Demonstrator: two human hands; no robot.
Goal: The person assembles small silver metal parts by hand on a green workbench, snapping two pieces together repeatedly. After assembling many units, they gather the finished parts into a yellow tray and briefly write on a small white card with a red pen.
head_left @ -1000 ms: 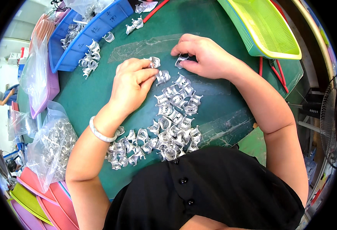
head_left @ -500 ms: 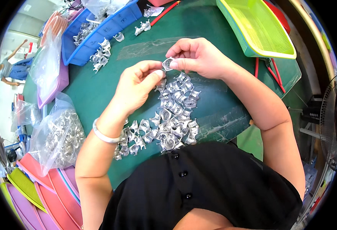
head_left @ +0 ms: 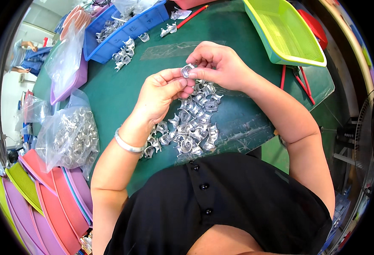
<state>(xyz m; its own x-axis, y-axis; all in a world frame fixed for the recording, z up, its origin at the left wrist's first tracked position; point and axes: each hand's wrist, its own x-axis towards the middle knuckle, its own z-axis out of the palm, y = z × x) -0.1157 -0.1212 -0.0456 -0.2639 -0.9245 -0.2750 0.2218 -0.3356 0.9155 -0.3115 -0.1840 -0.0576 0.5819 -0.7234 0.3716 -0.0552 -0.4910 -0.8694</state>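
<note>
Between both hands, above the green table (head_left: 127, 91), is a small silver openwork metal ring (head_left: 187, 70). My right hand (head_left: 221, 68) pinches it between thumb and fingers. My left hand (head_left: 161, 91) is closed at its lower left side, thumb against the curled fingers; its fingertips touch or nearly touch the ring, and whether they grip it I cannot tell. Just below the hands lies a loose pile of similar silver rings (head_left: 192, 127), reaching toward my black shirt. My left hand and forearm hide part of the pile's left side.
At the back left stand a blue bin (head_left: 131, 29) with metal pieces and a small group of rings (head_left: 123, 54). A clear bag of rings (head_left: 74, 138) lies left, above stacked coloured trays (head_left: 55, 191). Back right are a yellow-green basket (head_left: 280, 38) and red-handled pliers (head_left: 305, 85).
The view has shifted slightly, so the things at left appear farther right. The left fingers are curled more, lower beside the ring, which is tilted differently. The right hand keeps its pinch.
</note>
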